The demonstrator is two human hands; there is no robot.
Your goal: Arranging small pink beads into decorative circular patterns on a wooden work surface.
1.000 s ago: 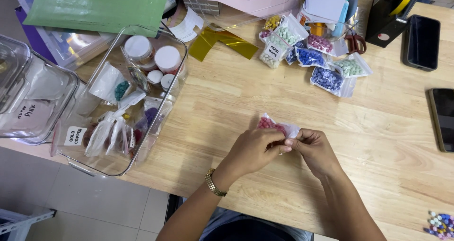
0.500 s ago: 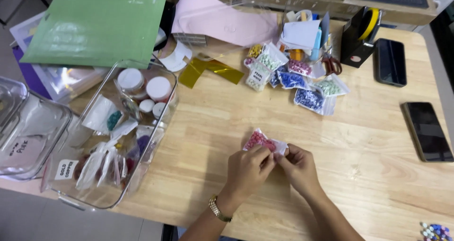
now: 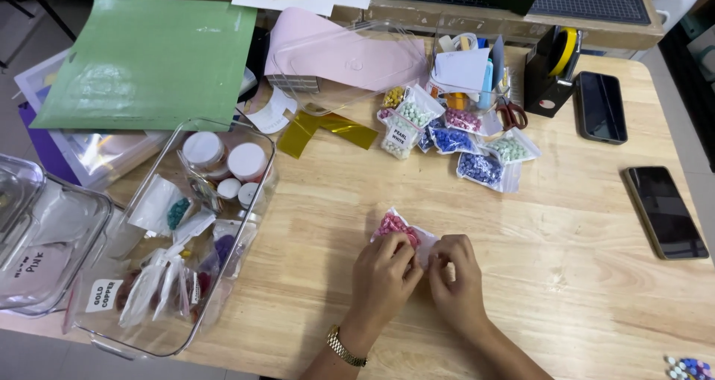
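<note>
We've got both hands on one small clear bag of pink beads (image 3: 396,229), low on the wooden table (image 3: 566,276), approx. centre of the view. Left hand (image 3: 383,276) pinches the bag's near edge w/ fingertips closed on the plastic; right hand (image 3: 456,279) pinches the corner just beside it, fingers curled narrow on the same edge, though we can't quite tell if it grips the seal or only the film, since knuckles hide it. The bag lies up and to the left of our grip, long axis running diagonally away toward the clear bin of supplies (image 3: 179,238). The pink clump sits nearer our left hand. Other bead bags (image 3: 477,153) lie well apart, farther up the table; two phones (image 3: 633,164) off to the right.
</note>
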